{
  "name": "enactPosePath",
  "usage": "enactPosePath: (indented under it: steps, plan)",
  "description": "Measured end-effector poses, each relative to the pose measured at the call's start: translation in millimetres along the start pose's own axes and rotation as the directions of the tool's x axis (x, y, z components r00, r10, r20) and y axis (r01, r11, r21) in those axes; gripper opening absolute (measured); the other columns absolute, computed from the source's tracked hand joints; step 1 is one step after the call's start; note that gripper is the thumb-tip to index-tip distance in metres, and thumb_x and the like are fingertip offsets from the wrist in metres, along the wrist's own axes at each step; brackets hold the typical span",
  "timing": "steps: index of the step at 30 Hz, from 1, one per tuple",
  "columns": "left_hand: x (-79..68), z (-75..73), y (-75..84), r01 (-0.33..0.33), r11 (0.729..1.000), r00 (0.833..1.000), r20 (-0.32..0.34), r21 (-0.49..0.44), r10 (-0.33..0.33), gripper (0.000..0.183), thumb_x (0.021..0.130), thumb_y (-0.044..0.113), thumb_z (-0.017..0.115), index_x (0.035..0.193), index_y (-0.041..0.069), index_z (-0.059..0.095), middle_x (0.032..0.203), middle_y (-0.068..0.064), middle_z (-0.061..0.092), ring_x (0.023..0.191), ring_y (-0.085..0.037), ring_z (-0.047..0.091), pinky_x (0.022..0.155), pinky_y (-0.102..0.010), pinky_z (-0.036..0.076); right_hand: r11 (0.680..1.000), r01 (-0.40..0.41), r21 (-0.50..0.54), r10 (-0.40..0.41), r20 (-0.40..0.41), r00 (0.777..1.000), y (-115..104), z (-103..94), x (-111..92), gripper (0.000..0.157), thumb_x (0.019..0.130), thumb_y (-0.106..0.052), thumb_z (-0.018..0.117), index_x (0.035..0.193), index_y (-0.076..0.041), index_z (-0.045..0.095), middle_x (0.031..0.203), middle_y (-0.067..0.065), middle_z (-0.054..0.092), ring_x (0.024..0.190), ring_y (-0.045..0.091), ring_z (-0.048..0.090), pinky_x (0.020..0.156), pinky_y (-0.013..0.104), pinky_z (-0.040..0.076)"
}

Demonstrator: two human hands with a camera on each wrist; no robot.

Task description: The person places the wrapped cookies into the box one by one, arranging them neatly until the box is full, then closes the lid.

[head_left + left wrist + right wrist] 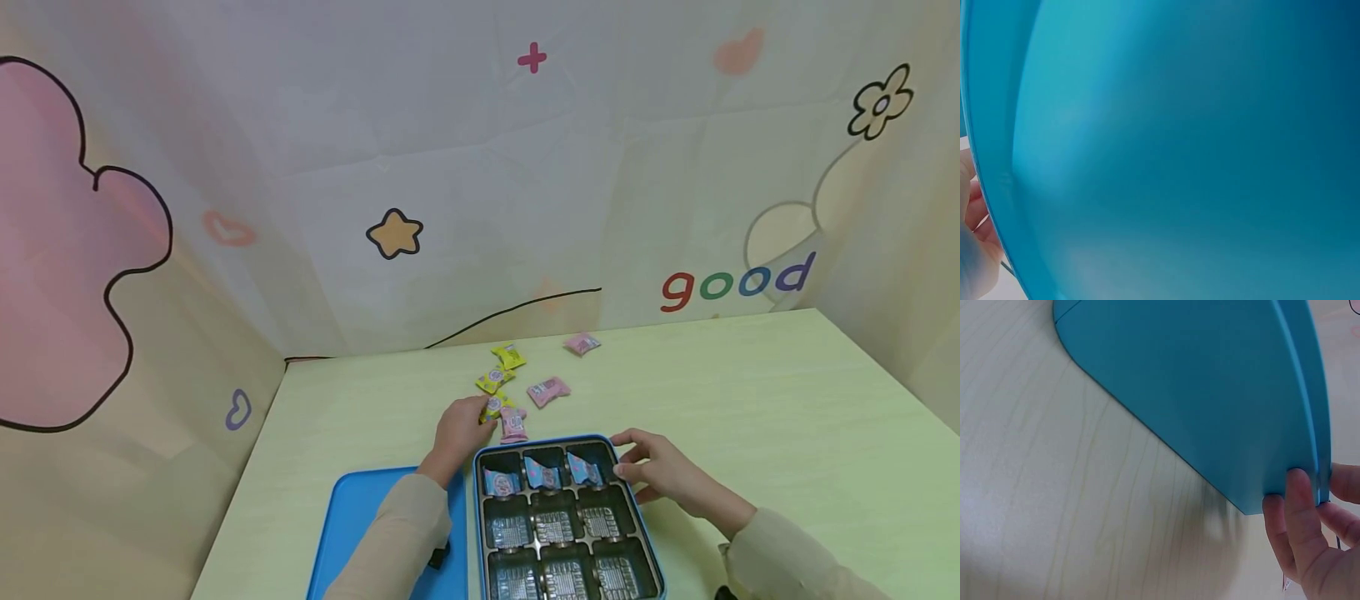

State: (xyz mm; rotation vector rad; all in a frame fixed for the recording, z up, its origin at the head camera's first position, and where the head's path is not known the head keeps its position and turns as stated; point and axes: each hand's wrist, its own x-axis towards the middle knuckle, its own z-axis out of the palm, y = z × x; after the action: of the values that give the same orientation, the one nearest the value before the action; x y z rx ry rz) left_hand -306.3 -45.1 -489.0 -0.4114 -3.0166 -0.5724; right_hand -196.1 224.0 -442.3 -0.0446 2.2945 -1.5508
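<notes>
My left hand (463,431) reaches past the box's far left corner, its thumb and fingertips at the left end of a yellow-wrapped candy (495,406). A pink-wrapped candy (513,424) lies right beside that one. With my right hand (663,469) I grip the far right corner of a blue box (651,546); in the right wrist view the fingers (1300,512) lie against its outer wall. The box has a black divided insert (536,500). Blue-wrapped candies (542,473) sit in its three far compartments. The left wrist view is mostly filled by a blue surface.
A blue lid or tray (375,492) lies left of the box, partly under my left sleeve. Two more yellow candies (509,357) and two pink candies (548,392) lie farther back on the pale wooden table (750,400). A printed cloth (480,167) hangs behind.
</notes>
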Motion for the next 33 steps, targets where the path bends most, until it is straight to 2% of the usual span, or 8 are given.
enactPosePath:
  steps: [4, 7, 9, 18, 24, 27, 30, 33]
  plan:
    - [0.0, -1.4, -0.1, -0.006, 1.000, 1.000, 0.000, 0.017, 0.006, 0.033, 0.081, 0.025, 0.062, 0.110, 0.009, 0.061, 0.096, -0.003, 0.064, 0.080, -0.013, 0.055, 0.074, -0.030, 0.048, 1.000, -0.001, -0.002, 0.001, 0.000, 1.000, 0, 0.3, 0, 0.043, 0.086, -0.007, 0.054, 0.124, 0.004, 0.038, 0.093, 0.016, 0.051, 0.069, 0.016, 0.054, 0.055, 0.034, 0.052]
    - [-0.2, -3.0, -0.6, -0.016, 0.999, 1.000, -0.005, 0.028, 0.017, 0.025, 0.081, 0.024, 0.062, 0.100, 0.009, 0.063, 0.080, 0.000, 0.060, 0.066, -0.011, 0.045, 0.061, -0.026, 0.041, 1.000, -0.001, -0.004, 0.001, 0.001, 1.000, 0, 0.4, 0, 0.043, 0.086, -0.007, 0.053, 0.125, 0.004, 0.038, 0.092, 0.016, 0.051, 0.069, 0.016, 0.054, 0.055, 0.034, 0.052]
    - [-1.5, -4.5, -1.4, -0.024, 0.999, 1.000, -0.011, 0.035, 0.025, 0.022, 0.081, 0.024, 0.062, 0.097, 0.009, 0.063, 0.075, 0.001, 0.057, 0.064, -0.012, 0.043, 0.058, -0.024, 0.037, 1.000, 0.000, -0.005, 0.000, 0.002, 1.000, -1, 0.4, -1, 0.043, 0.086, -0.006, 0.053, 0.125, 0.004, 0.038, 0.092, 0.016, 0.051, 0.069, 0.016, 0.054, 0.055, 0.035, 0.052]
    - [-7.2, -9.5, -9.7, -0.087, 0.994, 0.994, -0.057, 0.065, 0.090, 0.023, 0.080, 0.025, 0.064, 0.096, 0.008, 0.064, 0.073, 0.000, 0.059, 0.060, -0.010, 0.042, 0.054, -0.023, 0.035, 1.000, -0.005, -0.009, 0.005, -0.005, 1.000, -1, 0.3, 0, 0.043, 0.086, -0.005, 0.053, 0.125, 0.004, 0.037, 0.092, 0.016, 0.050, 0.068, 0.016, 0.054, 0.056, 0.036, 0.052]
    - [-11.9, -14.2, -12.6, -0.091, 0.994, 0.994, -0.058, 0.055, 0.094, 0.030, 0.080, 0.025, 0.064, 0.104, 0.007, 0.064, 0.084, -0.002, 0.064, 0.065, -0.011, 0.047, 0.060, -0.024, 0.043, 1.000, -0.007, -0.016, 0.007, -0.008, 1.000, -1, 1.1, 0, 0.042, 0.086, -0.005, 0.053, 0.124, 0.004, 0.038, 0.092, 0.016, 0.050, 0.068, 0.016, 0.054, 0.056, 0.037, 0.052]
    - [-15.4, -17.7, -12.9, -0.092, 0.995, 0.994, -0.062, 0.043, 0.095, 0.034, 0.080, 0.024, 0.064, 0.109, 0.006, 0.062, 0.098, -0.006, 0.066, 0.077, -0.014, 0.056, 0.072, -0.029, 0.049, 1.000, -0.008, -0.024, 0.007, -0.011, 1.000, -2, 1.7, 0, 0.042, 0.086, -0.005, 0.053, 0.124, 0.004, 0.038, 0.092, 0.016, 0.051, 0.069, 0.016, 0.054, 0.056, 0.037, 0.052]
    - [-18.6, -21.2, -13.3, -0.094, 0.994, 0.993, -0.067, 0.048, 0.098, 0.037, 0.080, 0.024, 0.064, 0.112, 0.006, 0.061, 0.106, -0.008, 0.065, 0.092, -0.019, 0.060, 0.081, -0.033, 0.049, 1.000, -0.013, -0.025, 0.013, -0.015, 1.000, -3, 2.1, 0, 0.041, 0.086, -0.005, 0.052, 0.124, 0.003, 0.039, 0.092, 0.016, 0.051, 0.069, 0.016, 0.055, 0.056, 0.037, 0.052]
    - [-20.6, -23.6, -14.3, -0.094, 0.994, 0.993, -0.067, 0.050, 0.098, 0.037, 0.080, 0.025, 0.064, 0.112, 0.006, 0.061, 0.106, -0.007, 0.065, 0.090, -0.018, 0.060, 0.079, -0.033, 0.049, 1.000, -0.016, -0.024, 0.016, -0.016, 1.000, -3, 2.3, 0, 0.041, 0.086, -0.004, 0.052, 0.124, 0.003, 0.039, 0.092, 0.016, 0.051, 0.069, 0.016, 0.055, 0.056, 0.037, 0.052]
